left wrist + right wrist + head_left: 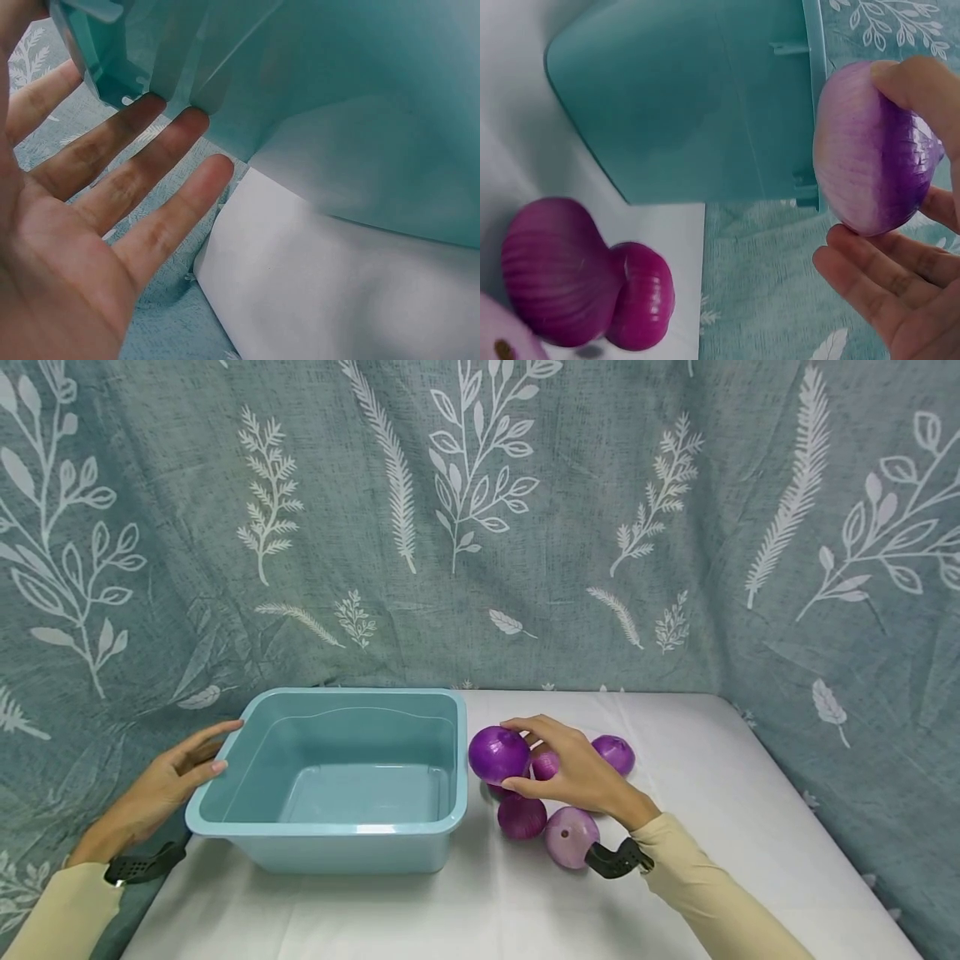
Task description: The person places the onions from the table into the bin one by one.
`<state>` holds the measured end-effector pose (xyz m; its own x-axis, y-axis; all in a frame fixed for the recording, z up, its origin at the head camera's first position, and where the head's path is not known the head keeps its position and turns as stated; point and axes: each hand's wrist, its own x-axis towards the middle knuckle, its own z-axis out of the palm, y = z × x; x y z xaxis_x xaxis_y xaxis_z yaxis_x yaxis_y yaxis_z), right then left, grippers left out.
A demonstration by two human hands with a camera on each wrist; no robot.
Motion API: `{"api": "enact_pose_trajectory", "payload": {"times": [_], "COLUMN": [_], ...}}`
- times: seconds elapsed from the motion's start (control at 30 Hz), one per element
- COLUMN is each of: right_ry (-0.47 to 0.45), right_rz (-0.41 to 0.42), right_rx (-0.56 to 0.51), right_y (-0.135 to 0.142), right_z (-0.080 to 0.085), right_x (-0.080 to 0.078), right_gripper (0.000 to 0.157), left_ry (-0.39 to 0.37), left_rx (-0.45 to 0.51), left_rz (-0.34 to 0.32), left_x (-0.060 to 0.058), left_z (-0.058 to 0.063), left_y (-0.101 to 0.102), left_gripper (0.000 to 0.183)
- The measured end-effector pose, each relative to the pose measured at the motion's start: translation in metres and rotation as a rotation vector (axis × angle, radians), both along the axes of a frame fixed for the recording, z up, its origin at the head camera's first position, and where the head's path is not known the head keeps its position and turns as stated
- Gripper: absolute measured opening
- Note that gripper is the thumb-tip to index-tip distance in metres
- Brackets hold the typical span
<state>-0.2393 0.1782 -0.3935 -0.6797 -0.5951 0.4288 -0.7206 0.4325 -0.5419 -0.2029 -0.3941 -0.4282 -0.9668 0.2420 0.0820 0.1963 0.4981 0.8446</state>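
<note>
Your right hand [573,768] is pinching a purple onion [497,755] between thumb and fingers at frame centre. Your left hand [167,783], fingers spread nearly straight, is touching the blue basin [330,831] at its left rim. The basin's right rim is standing just beside that onion; other onions [522,818] are lying below and right.

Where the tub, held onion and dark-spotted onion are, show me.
Tub [341,853], head view: outer front wall.
Held onion [874,150], right wrist view: middle of its visible side.
Dark-spotted onion [574,842], head view: pale face beside the spot.
</note>
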Motion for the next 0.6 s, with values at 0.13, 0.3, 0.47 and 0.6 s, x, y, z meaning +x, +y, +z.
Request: {"api": "enact_pose_trajectory", "payload": {"times": [0.13,0.3,0.47,0.6], "right_ry": [0.015,0.012,-0.004,-0.001], "right_rz": [0.023,0.044,0.063,0.082], "right_rx": [-0.015,-0.026,-0.044,-0.071], "right_y": [-0.009,-0.019,-0.027,-0.035], "right_z": [0.002,0.005,0.008,0.008], "right_x": [-0.002,-0.003,-0.003,-0.004], "right_gripper": [0.071,0.072,0.072,0.074], "left_ry": [-0.005,0.001,0.018,0.022], "left_rx": [-0.003,-0.038,-0.038,-0.033], "left_rz": [0.006,0.005,-0.011,-0.012], "left_x": [0.000,0.000,0.000,0.000], "left_z": [0.001,0.000,-0.001,-0.002], "left_y": [0.000,-0.002,-0.002,-0.003], "left_gripper": [0.061,0.060,0.061,0.061]}}
